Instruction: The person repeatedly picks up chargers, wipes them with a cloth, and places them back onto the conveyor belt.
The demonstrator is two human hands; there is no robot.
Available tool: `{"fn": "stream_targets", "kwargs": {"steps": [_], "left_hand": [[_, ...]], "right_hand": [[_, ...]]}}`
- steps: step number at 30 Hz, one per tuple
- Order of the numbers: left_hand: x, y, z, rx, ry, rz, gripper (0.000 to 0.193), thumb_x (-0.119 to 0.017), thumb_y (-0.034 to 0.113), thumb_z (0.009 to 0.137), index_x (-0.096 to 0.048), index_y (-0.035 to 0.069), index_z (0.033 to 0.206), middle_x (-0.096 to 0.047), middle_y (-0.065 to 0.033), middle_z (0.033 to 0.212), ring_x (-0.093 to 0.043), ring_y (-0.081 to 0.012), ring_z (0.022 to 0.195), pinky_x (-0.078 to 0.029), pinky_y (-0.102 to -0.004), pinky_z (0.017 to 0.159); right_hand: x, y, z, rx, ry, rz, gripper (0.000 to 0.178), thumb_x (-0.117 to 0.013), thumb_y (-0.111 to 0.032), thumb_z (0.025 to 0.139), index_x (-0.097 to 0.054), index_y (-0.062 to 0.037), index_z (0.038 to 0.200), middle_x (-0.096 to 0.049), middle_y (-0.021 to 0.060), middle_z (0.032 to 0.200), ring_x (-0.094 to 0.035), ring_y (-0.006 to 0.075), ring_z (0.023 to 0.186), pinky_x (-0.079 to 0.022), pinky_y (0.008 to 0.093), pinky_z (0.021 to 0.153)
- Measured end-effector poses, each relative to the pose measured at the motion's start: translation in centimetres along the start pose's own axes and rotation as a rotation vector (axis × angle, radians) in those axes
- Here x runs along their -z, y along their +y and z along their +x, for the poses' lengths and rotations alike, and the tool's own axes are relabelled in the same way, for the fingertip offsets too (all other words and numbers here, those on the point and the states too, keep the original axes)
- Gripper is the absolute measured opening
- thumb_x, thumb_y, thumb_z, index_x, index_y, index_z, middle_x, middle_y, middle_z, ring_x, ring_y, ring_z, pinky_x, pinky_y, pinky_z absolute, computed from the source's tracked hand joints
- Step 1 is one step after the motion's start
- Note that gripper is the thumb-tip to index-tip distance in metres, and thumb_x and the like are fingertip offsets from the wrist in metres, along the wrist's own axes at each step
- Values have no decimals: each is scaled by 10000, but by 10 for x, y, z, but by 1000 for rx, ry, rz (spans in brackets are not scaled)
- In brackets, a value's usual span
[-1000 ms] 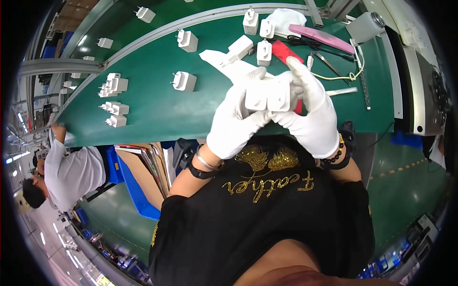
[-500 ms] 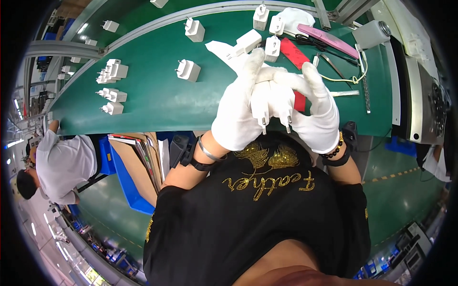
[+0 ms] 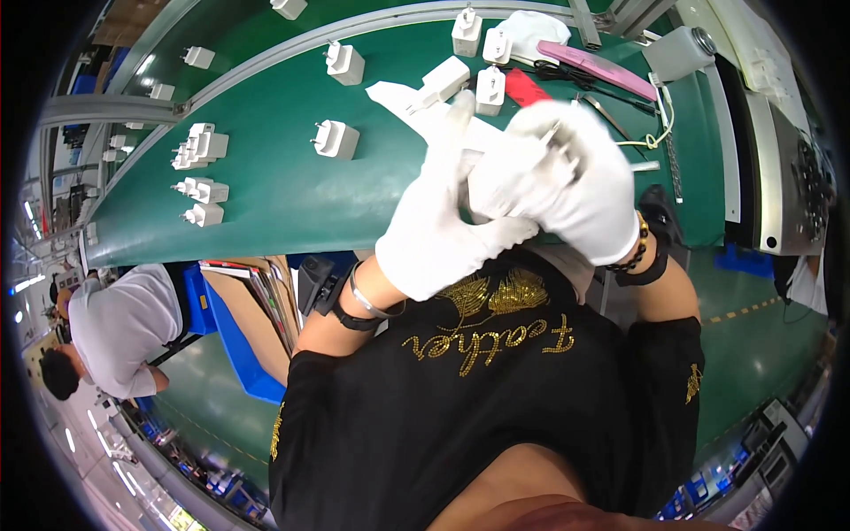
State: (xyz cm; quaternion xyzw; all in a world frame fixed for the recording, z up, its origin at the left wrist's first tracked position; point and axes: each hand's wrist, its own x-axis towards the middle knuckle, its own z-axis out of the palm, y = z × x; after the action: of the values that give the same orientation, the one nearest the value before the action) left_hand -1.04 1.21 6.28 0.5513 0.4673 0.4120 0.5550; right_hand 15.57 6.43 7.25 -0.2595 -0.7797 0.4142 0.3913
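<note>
The green desk [image 3: 266, 217] fills the upper half of the view, and a metal rail [image 3: 310, 46] runs along its far edge. A co-worker in a white top [image 3: 124, 323] sits past the near left corner. A blue bin [image 3: 241, 341] with folders [image 3: 266, 288] stands below the near edge, to the person's left. Both hands wear white gloves and meet above the near edge, right of its middle. The left hand [image 3: 434, 212] grips a white charger [image 3: 498, 184] between thumb and fingers; the right hand [image 3: 589, 181] is blurred, its fingers curled over the same charger, with metal pins [image 3: 553, 133] showing among them. The blur hides whether a second piece is held. A white bottle [image 3: 677, 51] lies at the far right corner. A pink tool [image 3: 598, 71] slants beside it, with a white cloth [image 3: 529, 37] at its left end, near the far edge. A white sheet [image 3: 391, 96] lies beyond the left hand. Loose chargers [image 3: 336, 140] stand across the desk: a column near the left end, two between that column and the sheet, others toward the far edge. A red strip [image 3: 524, 88] lies just beside one of these, and a pale cord [image 3: 664, 133] lies near the right edge.
</note>
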Motion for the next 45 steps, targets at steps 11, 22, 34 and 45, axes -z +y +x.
{"fn": "stream_targets", "kwargs": {"steps": [11,22,34,45], "left_hand": [[-14,12,9,-68,112,207,814,-851,174,623,-440,-25,1297,-588,-52,1104,-531,-98,896,-445,-240,780],[-16,19,9,-114,48,243,701,-787,18,637,-472,-40,1261,-557,-37,933,-518,-111,808,-430,-236,747],[127,37,34,-216,480,550,431,-646,64,828,-518,-12,1232,-591,-78,1097,-571,-157,926,-450,-275,871],[237,19,168,61,376,1128,860,-771,263,697,-330,32,1399,-509,-177,1291,-580,-246,1035,-470,-336,893]], "right_hand": [[-9,27,-25,-474,304,1352,515,-538,-66,905,-347,-18,1381,-527,108,1241,-548,166,1089,-461,274,903],[23,5,-22,-577,383,883,383,-461,-272,959,-479,-36,1260,-580,55,1101,-568,129,1002,-471,245,848],[385,149,12,-482,840,-1362,565,-604,-461,805,-591,7,1121,-631,236,1039,-584,388,1014,-455,438,879],[501,165,-8,-161,1041,-1748,597,-602,-484,825,-572,30,1127,-620,247,1061,-615,362,956,-478,410,836]]}}
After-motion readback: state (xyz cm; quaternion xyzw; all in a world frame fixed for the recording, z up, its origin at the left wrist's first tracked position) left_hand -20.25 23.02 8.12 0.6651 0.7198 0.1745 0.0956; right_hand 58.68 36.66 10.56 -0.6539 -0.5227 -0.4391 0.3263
